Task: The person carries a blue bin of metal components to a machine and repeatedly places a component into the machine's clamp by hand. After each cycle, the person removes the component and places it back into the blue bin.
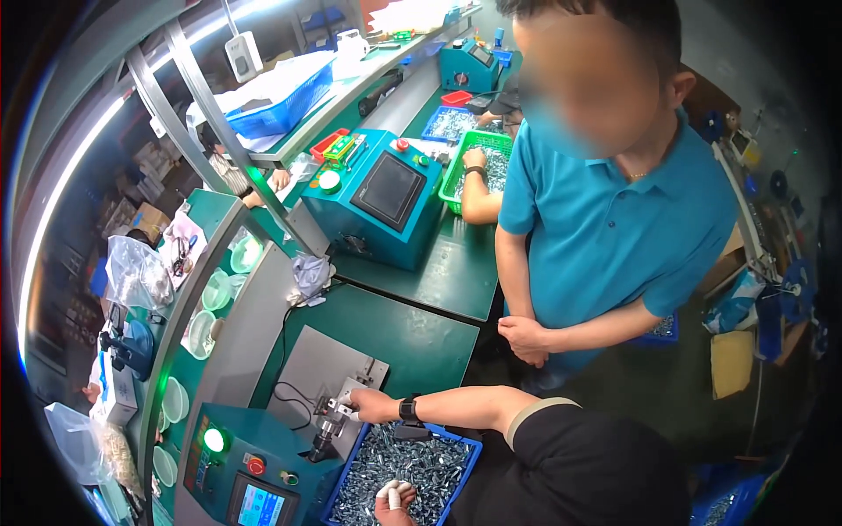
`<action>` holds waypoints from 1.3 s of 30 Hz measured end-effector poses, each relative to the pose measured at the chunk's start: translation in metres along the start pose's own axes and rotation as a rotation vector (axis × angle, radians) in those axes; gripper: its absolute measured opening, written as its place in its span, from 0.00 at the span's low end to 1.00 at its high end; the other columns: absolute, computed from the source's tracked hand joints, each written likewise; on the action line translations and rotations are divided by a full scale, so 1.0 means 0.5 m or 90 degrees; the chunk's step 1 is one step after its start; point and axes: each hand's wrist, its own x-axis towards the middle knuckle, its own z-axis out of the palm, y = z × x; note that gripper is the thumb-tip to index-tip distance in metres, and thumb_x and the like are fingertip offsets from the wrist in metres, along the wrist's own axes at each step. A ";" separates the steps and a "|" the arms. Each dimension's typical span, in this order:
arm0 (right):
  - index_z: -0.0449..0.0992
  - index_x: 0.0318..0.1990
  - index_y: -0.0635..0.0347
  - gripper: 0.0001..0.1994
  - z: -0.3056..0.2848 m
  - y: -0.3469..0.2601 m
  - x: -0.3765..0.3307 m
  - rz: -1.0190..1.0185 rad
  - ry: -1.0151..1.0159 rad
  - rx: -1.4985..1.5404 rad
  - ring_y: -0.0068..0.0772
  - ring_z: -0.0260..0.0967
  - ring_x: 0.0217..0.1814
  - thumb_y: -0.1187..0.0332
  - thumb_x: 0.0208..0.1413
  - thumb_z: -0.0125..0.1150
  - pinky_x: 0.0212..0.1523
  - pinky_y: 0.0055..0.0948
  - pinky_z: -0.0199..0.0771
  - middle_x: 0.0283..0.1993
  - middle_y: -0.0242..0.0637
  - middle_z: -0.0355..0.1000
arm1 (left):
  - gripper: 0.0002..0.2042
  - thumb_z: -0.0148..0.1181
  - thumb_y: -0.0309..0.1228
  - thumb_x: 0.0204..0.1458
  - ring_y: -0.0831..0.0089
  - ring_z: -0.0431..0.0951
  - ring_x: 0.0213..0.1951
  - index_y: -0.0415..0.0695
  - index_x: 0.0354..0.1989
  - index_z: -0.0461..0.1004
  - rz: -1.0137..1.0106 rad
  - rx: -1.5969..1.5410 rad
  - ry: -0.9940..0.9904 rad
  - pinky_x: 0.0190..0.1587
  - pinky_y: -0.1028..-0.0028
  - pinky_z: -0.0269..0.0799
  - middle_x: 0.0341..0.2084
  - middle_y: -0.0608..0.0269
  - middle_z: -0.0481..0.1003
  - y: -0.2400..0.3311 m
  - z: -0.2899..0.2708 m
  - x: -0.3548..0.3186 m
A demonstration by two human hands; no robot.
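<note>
My right hand [373, 406], with a dark watch on its wrist, reaches in from the right to the metal fixture [329, 430] on a grey plate. Its fingers are closed at the fixture's small metal block; what they pinch is hidden. Just below is a blue tray [474, 458] heaped with small shiny metal parts [412, 465]. Over the tray's near side, my left hand [395, 504] is curled, white coverings on its fingers. Whatever it holds, if anything, cannot be made out. A teal machine [210, 473] with a lit green button and a screen adjoins the fixture.
A person in a teal shirt [605, 228] stands close on the right, hands together. Behind is a second teal machine [377, 193]. Another person's hand reaches into a green basket [452, 197] of parts. A metal shelf frame [210, 114] rises at left, near a crumpled cloth [311, 276].
</note>
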 end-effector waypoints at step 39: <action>0.76 0.57 0.55 0.20 -0.059 -0.055 -0.034 -0.005 -0.016 0.178 0.36 0.77 0.48 0.65 0.57 0.63 0.52 0.32 0.74 0.47 0.41 0.79 | 0.11 0.51 0.28 0.65 0.70 0.81 0.39 0.37 0.50 0.75 0.051 -0.051 0.043 0.43 0.75 0.76 0.39 0.53 0.81 -0.070 0.014 -0.014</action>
